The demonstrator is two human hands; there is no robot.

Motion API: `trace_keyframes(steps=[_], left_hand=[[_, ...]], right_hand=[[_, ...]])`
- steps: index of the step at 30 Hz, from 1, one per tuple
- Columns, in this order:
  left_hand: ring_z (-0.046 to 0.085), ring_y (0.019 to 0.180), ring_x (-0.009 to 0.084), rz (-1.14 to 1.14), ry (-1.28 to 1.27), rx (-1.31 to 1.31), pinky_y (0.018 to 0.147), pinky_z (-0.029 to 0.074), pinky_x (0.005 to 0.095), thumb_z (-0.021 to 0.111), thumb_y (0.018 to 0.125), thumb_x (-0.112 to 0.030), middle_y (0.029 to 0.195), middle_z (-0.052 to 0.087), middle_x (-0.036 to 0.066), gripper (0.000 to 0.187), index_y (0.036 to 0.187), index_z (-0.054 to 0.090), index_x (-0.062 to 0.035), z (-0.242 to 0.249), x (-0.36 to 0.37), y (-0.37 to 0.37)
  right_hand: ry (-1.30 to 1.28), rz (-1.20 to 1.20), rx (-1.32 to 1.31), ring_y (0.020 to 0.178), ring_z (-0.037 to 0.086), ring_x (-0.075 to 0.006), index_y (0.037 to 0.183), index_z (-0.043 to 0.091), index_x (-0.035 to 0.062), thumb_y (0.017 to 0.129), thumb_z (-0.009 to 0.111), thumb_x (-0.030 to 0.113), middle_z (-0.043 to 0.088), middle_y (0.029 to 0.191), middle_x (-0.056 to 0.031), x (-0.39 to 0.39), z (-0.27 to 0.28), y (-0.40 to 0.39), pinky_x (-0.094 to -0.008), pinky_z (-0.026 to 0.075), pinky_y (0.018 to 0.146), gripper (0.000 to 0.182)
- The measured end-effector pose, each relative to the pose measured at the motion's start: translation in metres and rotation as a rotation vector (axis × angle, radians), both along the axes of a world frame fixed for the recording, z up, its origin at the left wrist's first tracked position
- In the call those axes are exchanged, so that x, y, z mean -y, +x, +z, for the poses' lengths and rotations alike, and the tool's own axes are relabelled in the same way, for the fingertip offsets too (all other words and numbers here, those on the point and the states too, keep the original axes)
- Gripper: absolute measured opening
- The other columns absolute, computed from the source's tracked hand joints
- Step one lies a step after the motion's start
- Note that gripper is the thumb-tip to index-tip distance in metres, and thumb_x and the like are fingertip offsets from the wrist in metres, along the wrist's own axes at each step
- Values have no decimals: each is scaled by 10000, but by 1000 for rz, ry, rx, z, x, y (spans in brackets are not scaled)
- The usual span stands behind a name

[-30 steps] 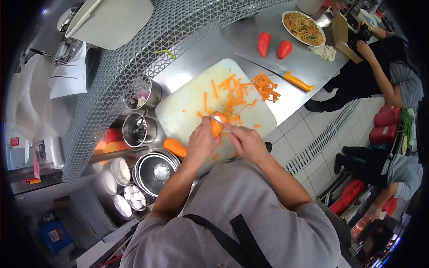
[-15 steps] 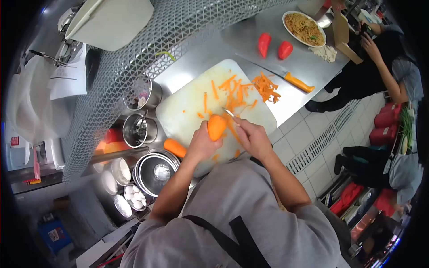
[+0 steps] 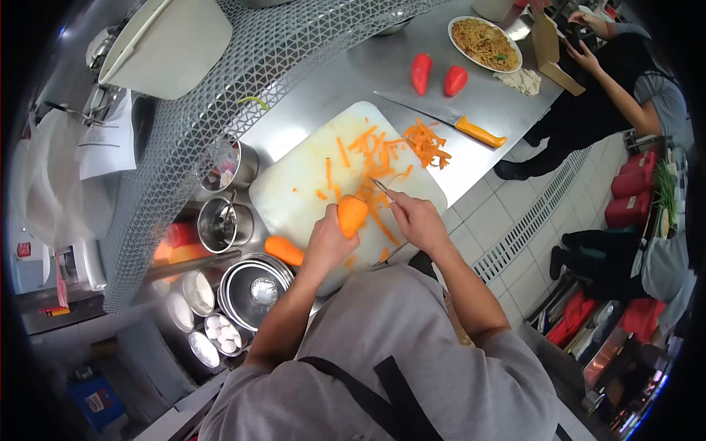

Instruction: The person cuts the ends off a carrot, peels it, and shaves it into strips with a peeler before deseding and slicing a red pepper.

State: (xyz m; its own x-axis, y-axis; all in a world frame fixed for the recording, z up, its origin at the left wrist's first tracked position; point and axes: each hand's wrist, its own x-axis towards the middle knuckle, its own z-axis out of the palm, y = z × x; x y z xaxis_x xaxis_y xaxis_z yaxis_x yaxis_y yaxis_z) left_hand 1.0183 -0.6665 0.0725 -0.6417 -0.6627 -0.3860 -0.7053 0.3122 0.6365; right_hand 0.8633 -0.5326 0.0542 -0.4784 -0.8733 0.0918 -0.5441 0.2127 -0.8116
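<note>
My left hand [image 3: 330, 240] is closed around a thick orange carrot [image 3: 352, 215], its blunt end facing up over the white cutting board [image 3: 290, 192]. In my right hand [image 3: 419, 223] is a peeler [image 3: 379, 185]; its metal end points away from me, just beyond the carrot, and its handle is hidden by my fingers. Carrot peelings [image 3: 379, 151] lie scattered across the board. A further heap of peelings [image 3: 426, 144] rests at the board's far right edge, partly on the steel counter. Another carrot [image 3: 284, 250] lies by the board's left edge, near my left forearm.
A knife with an orange handle [image 3: 480, 132] lies beyond the board, near two red peppers [image 3: 421, 73] and a plate of noodles [image 3: 485, 44]. Metal pots [image 3: 224, 224] and nested bowls [image 3: 254, 294] stand left. A co-worker [image 3: 618, 88] stands right of the counter.
The peeler has moved slightly away from the carrot, toward the far side of the board. The whole view has shifted a little. My left hand keeps its hold on the carrot.
</note>
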Motion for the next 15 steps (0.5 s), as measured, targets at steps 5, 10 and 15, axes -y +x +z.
trace_keyframes(steps=[5, 10, 15], left_hand=[[629, 947, 465, -24, -65, -24, 803, 516, 489, 717, 739, -172, 949, 659, 283, 476, 1113, 500, 27, 3, 0, -4], [671, 758, 390, -159, -107, -398, 676, 537, 433, 702, 756, -104, 852, 664, 221, 423, 1105, 497, 18, -23, 3, -5], [536, 559, 85, 47, 651, -371, 496, 446, 254, 664, 769, 23, 747, 561, 18, 360, 1094, 517, -30, -4, 0, -8]], right_hand=[[-64, 95, -16, 751, 652, -391, 1196, 640, 41, 920, 589, 115, 663, 829, -220, -2, 21, 14, -435, 518, 680, 290], [-101, -79, -57, 754, 655, -372, 1197, 643, 88, 924, 591, 153, 669, 862, -192, -9, 5, -2, -434, 529, 668, 286], [-110, -40, -63, 825, 665, -349, 1205, 647, 120, 930, 587, 174, 685, 927, -177, -6, -18, 7, -430, 538, 684, 287]])
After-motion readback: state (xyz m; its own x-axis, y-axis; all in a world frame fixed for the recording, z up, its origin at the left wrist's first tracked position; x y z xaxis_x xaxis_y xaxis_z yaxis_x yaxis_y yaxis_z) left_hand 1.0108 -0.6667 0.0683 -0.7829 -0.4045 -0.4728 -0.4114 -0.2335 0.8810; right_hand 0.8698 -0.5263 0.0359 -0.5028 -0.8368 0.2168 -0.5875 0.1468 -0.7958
